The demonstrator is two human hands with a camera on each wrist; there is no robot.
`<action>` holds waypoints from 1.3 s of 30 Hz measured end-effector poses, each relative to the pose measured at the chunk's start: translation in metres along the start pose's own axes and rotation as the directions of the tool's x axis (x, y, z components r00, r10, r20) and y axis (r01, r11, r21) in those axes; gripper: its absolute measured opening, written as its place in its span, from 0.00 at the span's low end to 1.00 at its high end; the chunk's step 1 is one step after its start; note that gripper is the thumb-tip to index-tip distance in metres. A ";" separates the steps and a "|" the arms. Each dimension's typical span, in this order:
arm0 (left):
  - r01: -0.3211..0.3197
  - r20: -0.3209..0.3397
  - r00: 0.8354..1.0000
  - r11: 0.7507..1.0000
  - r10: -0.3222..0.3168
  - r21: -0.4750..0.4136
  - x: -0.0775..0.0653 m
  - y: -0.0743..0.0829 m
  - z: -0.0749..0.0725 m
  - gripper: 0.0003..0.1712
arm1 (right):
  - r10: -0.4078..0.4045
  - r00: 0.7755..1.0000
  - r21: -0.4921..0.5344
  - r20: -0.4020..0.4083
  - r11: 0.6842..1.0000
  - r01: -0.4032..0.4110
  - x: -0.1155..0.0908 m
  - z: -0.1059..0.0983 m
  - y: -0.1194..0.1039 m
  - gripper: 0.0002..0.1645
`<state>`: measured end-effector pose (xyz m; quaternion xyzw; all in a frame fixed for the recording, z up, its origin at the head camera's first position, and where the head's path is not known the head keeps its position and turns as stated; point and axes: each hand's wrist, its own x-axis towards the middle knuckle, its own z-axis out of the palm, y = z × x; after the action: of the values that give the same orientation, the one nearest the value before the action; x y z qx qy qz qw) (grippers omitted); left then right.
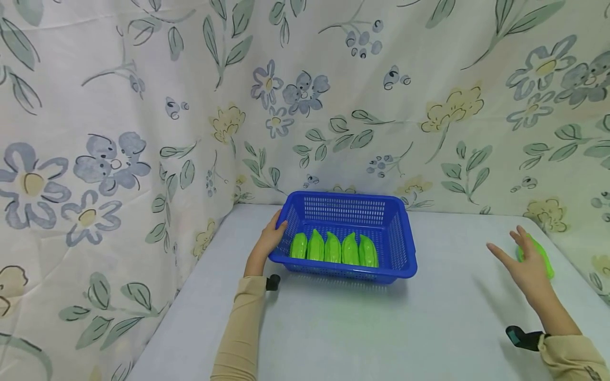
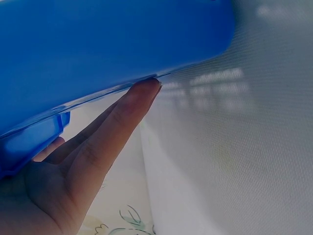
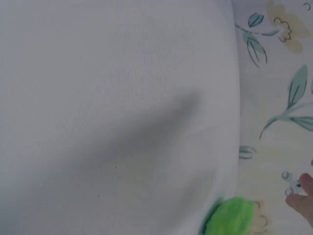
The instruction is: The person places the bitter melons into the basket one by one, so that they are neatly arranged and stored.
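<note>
A blue plastic basket point(image 1: 405, 233) with slotted walls stands on the white table. Several bright green, ridged, gourd-like vegetables point(image 1: 332, 247) lie side by side in it, pointed ends toward the back. My left hand point(image 1: 270, 241) grips the basket's left rim, with the thumb over the edge; in the left wrist view a finger point(image 2: 110, 132) lies along the blue wall. At the far right my right hand point(image 1: 529, 267) hovers with fingers spread and nothing in them. Partly hidden behind it is another green gourd-like vegetable point(image 1: 543, 257); the right wrist view shows its end point(image 3: 232, 218).
A white cloth-covered table point(image 1: 352, 338) stretches in front of the basket and to its right. Floral curtains point(image 1: 333, 95) hang close behind the basket and along both sides of the table. Black bands point(image 1: 523, 338) are worn at the wrists.
</note>
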<state>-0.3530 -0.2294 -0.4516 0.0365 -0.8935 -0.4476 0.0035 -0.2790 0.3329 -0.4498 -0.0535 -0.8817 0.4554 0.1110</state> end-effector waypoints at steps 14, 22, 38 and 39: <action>0.008 0.006 1.000 1.000 -0.008 0.000 -0.002 0.003 -0.001 0.34 | 0.135 0.988 0.008 -0.077 0.991 -0.134 0.014 -0.024 0.040 0.55; 0.024 0.011 1.000 1.000 -0.024 0.005 -0.002 0.003 -0.001 0.34 | 0.267 0.955 -0.008 -0.125 0.963 -0.271 0.013 -0.032 0.055 0.57; 0.024 0.009 1.000 1.000 -0.024 -0.012 -0.002 0.002 -0.001 0.34 | 0.395 0.916 -0.011 -0.067 0.918 -0.396 0.020 -0.039 0.087 0.56; 0.024 0.009 1.000 1.000 -0.024 -0.011 -0.002 0.002 -0.001 0.34 | 0.397 0.916 -0.010 -0.064 0.917 -0.398 0.020 -0.039 0.089 0.55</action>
<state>-0.3513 -0.2292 -0.4493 0.0453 -0.8906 -0.4526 -0.0058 -0.2899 0.4190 -0.4972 -0.2464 -0.8540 0.4564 0.0421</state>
